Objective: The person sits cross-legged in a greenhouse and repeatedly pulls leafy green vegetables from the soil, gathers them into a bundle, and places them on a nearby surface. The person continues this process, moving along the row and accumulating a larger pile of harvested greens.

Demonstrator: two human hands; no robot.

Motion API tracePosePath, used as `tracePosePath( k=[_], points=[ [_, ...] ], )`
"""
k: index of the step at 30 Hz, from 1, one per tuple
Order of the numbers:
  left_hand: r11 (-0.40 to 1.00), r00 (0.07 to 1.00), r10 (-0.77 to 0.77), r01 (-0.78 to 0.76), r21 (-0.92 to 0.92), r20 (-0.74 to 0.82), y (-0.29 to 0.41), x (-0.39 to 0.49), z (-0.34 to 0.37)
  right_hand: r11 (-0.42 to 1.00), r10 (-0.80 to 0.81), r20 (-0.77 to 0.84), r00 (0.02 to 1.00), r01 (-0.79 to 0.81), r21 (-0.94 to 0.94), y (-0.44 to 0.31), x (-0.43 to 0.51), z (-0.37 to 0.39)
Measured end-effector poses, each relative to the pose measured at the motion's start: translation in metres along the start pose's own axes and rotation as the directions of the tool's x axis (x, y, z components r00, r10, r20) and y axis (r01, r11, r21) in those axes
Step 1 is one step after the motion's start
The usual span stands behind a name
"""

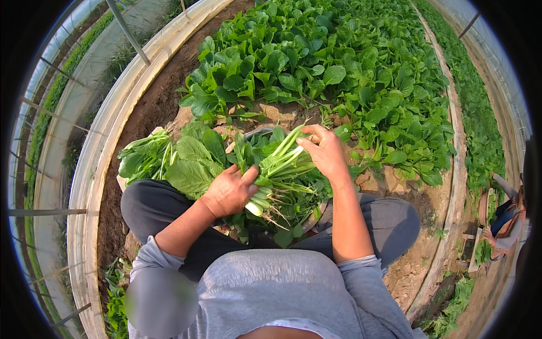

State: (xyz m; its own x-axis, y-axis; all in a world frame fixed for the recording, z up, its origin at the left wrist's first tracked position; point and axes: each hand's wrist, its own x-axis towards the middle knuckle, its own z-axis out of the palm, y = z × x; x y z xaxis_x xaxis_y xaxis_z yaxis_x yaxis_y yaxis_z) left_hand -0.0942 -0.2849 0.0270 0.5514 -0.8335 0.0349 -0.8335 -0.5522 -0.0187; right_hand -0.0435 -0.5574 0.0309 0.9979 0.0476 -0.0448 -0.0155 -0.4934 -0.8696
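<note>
My left hand [232, 190] is closed around a bunch of leafy green vegetables [192, 165], whose pale stem bases and thin roots point to the right. My right hand [324, 149], just right of it, pinches the pale stem ends of more greens [290, 154] between thumb and fingers. These stems lean over the bunch in my left hand. Under both hands, loose greens [283, 231] lie heaped between my legs, over a container whose rim shows only in part. Another pile of greens [146, 156] lies by my left knee.
Rows of leafy plants [322, 63] grow in the soil ahead. Plastic sheeting [91, 169] runs along the left, with metal poles [127, 31] beside it. A narrow ridge [455, 127] runs down the right; past it another person [508, 224] sits near a wooden stool [474, 250] and picked greens.
</note>
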Motion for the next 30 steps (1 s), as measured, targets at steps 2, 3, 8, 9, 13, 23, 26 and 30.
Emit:
tracePosePath(
  k=[2,3,8,9,13,23,26,30],
  points=[
    [0.999,0.997,0.013,-0.009,-0.05,0.071,0.004,0.002,0.007,0.922,0.143,0.009,0.99,-0.136,0.363,0.019,0.001,0.011],
    [0.997,0.993,0.017,-0.008,-0.082,0.114,0.007,0.005,0.01,0.825,0.212,0.031,0.977,-0.196,0.53,0.031,-0.001,0.02],
    [0.993,0.97,0.021,0.009,-0.12,0.243,0.024,0.012,0.034,0.148,0.561,0.173,0.81,-0.304,0.941,0.087,-0.008,0.076],
    [0.991,0.954,0.004,0.037,-0.131,0.299,0.026,0.012,0.037,0.177,0.581,0.14,0.802,-0.292,0.94,0.086,-0.009,0.083],
    [0.962,0.79,-0.068,0.214,-0.171,0.609,0.033,0.017,0.03,0.406,0.596,0.103,0.796,-0.409,0.817,0.085,-0.01,0.083],
    [0.799,0.891,-0.104,0.339,-0.497,0.441,-0.014,-0.005,0.002,0.096,0.446,0.34,0.828,-0.423,0.901,0.137,0.026,0.047],
    [0.695,0.953,-0.19,0.3,-0.653,0.235,-0.04,-0.011,-0.014,0.777,0.605,-0.222,0.764,-0.506,0.374,0.158,0.017,0.08],
    [0.591,0.936,-0.344,0.28,-0.757,0.077,-0.06,-0.025,-0.046,0.703,0.711,-0.145,0.688,-0.689,0.175,0.15,0.011,0.096]
  ],
)
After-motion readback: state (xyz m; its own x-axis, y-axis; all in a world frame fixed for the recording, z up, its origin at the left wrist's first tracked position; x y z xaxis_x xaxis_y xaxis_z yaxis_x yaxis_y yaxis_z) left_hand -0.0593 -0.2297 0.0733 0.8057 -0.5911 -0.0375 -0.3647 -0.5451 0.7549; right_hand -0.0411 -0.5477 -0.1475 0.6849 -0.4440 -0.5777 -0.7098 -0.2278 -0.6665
